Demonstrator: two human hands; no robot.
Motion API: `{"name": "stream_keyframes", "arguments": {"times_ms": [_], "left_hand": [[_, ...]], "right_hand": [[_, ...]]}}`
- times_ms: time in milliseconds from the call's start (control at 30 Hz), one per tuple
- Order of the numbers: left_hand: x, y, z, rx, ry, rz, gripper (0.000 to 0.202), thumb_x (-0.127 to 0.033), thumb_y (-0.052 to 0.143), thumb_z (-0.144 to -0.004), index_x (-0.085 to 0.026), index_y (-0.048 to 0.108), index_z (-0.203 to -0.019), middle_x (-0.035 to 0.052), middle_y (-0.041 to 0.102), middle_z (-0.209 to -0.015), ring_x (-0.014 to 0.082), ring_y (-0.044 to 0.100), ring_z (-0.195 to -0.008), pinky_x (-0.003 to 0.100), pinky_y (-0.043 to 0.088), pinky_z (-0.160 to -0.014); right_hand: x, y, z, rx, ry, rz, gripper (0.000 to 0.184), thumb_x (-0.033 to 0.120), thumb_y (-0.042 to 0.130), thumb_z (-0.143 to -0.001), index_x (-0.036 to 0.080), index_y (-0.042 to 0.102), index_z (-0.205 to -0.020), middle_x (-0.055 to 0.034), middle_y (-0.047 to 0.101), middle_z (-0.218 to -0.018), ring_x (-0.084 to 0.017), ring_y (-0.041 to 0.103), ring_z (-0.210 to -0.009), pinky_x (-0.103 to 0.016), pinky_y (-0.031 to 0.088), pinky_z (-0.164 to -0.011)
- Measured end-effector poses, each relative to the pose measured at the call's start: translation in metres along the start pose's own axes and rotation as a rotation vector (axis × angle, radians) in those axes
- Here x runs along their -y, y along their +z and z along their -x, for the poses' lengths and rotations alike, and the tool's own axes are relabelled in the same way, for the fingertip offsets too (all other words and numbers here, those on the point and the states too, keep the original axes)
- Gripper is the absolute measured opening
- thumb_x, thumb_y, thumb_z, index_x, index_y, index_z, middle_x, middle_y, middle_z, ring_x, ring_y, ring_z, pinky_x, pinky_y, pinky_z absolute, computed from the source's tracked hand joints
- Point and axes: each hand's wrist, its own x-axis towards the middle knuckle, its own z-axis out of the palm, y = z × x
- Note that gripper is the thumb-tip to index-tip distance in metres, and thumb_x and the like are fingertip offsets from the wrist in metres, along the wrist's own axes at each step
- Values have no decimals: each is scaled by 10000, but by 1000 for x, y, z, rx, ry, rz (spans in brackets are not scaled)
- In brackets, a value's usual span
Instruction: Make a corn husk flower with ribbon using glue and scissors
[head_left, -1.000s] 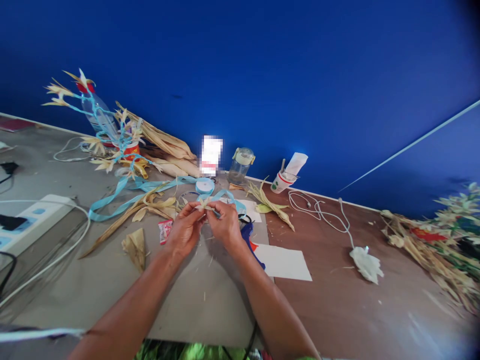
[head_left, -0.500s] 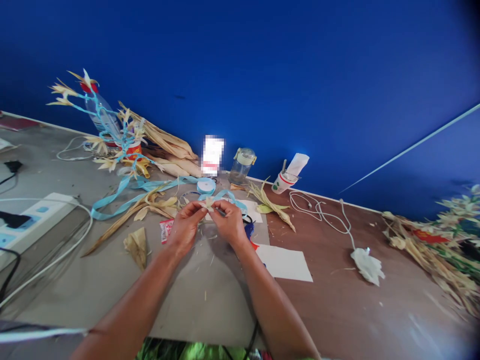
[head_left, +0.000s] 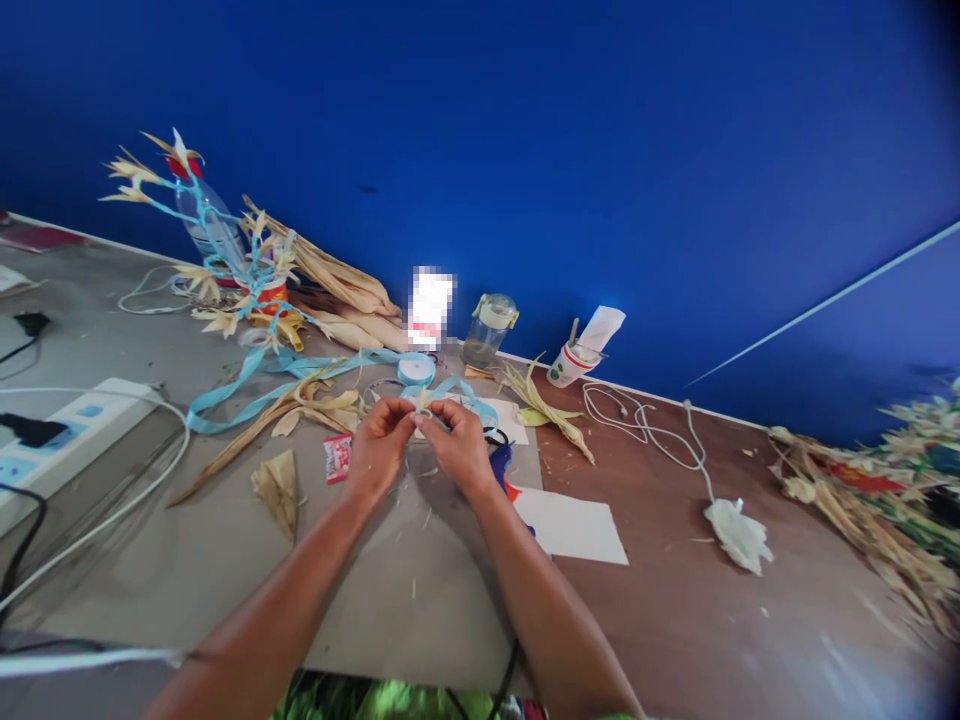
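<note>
My left hand (head_left: 379, 448) and my right hand (head_left: 457, 445) meet above the grey mat (head_left: 225, 560), fingers pinched together on a small pale husk flower (head_left: 422, 403) with light blue ribbon (head_left: 457, 388) trailing from it. A roll of light blue ribbon (head_left: 415, 368) sits just beyond my fingers. Loose dried husk leaves (head_left: 315, 405) lie to the left of my left hand. A folded husk piece (head_left: 277, 485) and a small red-and-white wrapper (head_left: 337, 458) lie close to my left wrist.
A bottle with husk flowers on blue ribbon stems (head_left: 202, 230) stands at the back left beside corn husks (head_left: 337, 290). A jar (head_left: 487, 330), a paper cup (head_left: 570, 362), a white cable (head_left: 645, 420), white paper (head_left: 570, 525), a power strip (head_left: 67, 425) and a husk pile (head_left: 877, 490) surround me.
My hands have drawn closer together on the husk flower, fingers tighter. The view has shifted slightly, so things sit a little to the right.
</note>
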Motion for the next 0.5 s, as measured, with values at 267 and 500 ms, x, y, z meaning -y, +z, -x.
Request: {"name": "stream_keyframes", "arguments": {"times_ms": [267, 500], "left_hand": [[0, 0, 4, -10, 92, -101, 150, -184, 751, -632, -208, 688, -765, 2, 646, -739, 157, 564, -726, 257, 424, -713], [-7, -3, 4, -53, 119, -108, 136, -290, 735, -685, -212, 718, -794, 13, 648, -746, 150, 545, -703, 246, 400, -653]], "right_hand": [[-8, 4, -2, -27, 42, -93, 186, 348, 552, -751, 176, 584, -686, 24, 523, -610, -117, 453, -572, -237, 387, -557], [-3, -10, -1, -41, -165, 316, 166, 267, 502, -831, 198, 604, -719, 11, 599, -656, -152, 514, -633, -287, 379, -686]]}}
